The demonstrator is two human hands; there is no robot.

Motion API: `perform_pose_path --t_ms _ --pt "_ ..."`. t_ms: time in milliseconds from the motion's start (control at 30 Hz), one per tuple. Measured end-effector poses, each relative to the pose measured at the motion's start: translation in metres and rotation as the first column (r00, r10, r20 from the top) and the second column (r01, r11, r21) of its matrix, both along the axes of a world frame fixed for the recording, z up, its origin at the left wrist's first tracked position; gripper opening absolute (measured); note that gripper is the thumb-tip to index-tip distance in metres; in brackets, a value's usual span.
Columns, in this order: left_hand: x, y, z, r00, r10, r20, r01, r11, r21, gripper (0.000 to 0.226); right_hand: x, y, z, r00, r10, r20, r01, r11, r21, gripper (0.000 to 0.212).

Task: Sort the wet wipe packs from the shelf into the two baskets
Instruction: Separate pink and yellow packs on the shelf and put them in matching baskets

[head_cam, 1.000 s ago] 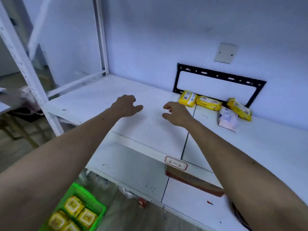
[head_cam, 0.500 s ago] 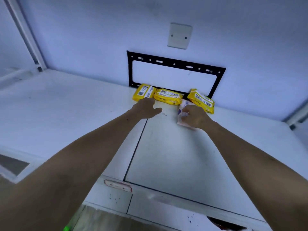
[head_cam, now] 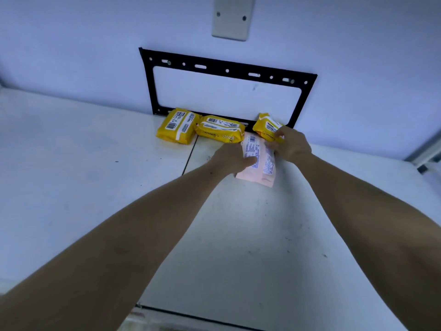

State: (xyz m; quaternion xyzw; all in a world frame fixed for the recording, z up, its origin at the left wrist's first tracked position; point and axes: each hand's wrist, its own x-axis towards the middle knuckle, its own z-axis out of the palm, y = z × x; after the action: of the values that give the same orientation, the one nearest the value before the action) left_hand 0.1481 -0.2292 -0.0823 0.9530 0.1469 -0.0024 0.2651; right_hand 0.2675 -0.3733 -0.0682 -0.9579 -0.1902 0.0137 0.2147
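Pink wet wipe pack (head_cam: 259, 161), printed label facing up, lies on the white shelf (head_cam: 95, 187) just in front of three yellow packs lined against the back wall. Left hand (head_cam: 232, 158) grips its left edge, thumb pressed across the label. Right hand (head_cam: 290, 145) has its fingers curled around the rightmost yellow pack (head_cam: 266, 126), while its lower fingers touch the pink pack's right side. Left yellow pack (head_cam: 176, 126) and middle yellow pack (head_cam: 219, 129) rest untouched, barcodes upward, touching one another. Black metal bracket (head_cam: 226, 68) is fixed to the wall behind them, below a pale blank wall plate (head_cam: 231, 17).
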Motion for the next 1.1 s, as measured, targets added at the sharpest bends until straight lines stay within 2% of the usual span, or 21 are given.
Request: perform_pose_path --t_ms 167,367,500,600,667,733,833,933,1000,1100 --pt "0.008 0.001 -0.008 0.999 0.037 0.009 -0.037 0.999 -0.013 0.060 0.013 0.008 -0.010 0.997 -0.032 0.070 0.030 0.999 0.038 0.034" --pt "0.011 0.006 -0.009 1.000 0.018 0.015 -0.017 0.997 -0.074 0.045 0.019 0.016 -0.011 0.987 -0.071 0.145 0.070 0.997 0.016 0.018" --pt "0.010 0.010 -0.005 0.999 0.038 0.026 -0.036 0.996 -0.087 0.055 0.017 0.021 -0.015 0.983 -0.040 0.180 0.047 0.998 -0.035 0.018" --pt "-0.001 0.020 -0.001 0.999 0.031 0.028 -0.027 0.991 -0.131 0.055 0.013 0.017 -0.009 0.988 -0.044 0.146 0.048 0.999 -0.021 0.016" --pt "-0.008 0.029 0.001 0.998 0.061 0.028 -0.054 0.973 -0.224 0.049 0.010 0.011 0.001 0.996 -0.046 0.082 0.042 0.998 0.049 0.016" --pt "-0.016 0.034 0.012 0.997 0.082 0.002 -0.077 0.946 -0.315 0.034 0.006 0.006 0.013 0.999 -0.052 -0.015 0.054 0.985 0.162 0.018" --pt "-0.022 0.042 0.034 0.993 0.101 0.052 -0.091 0.981 -0.172 0.036 -0.005 -0.001 0.037 0.979 -0.097 -0.178 0.153 0.931 0.332 0.022" --pt "-0.033 0.046 0.056 0.980 0.074 0.183 -0.061 0.995 -0.075 0.035 -0.020 -0.015 0.049 0.869 -0.103 -0.483 0.370 0.784 0.498 0.019" --pt "-0.039 0.046 0.065 0.988 -0.011 0.155 0.023 0.997 -0.070 0.032 -0.031 -0.027 0.048 0.783 -0.072 -0.618 0.456 0.743 0.491 0.015" --pt "-0.044 0.035 0.071 0.999 -0.032 0.020 0.037 0.952 -0.305 0.050 -0.044 -0.046 0.038 0.689 -0.049 -0.724 0.538 0.703 0.465 0.032"
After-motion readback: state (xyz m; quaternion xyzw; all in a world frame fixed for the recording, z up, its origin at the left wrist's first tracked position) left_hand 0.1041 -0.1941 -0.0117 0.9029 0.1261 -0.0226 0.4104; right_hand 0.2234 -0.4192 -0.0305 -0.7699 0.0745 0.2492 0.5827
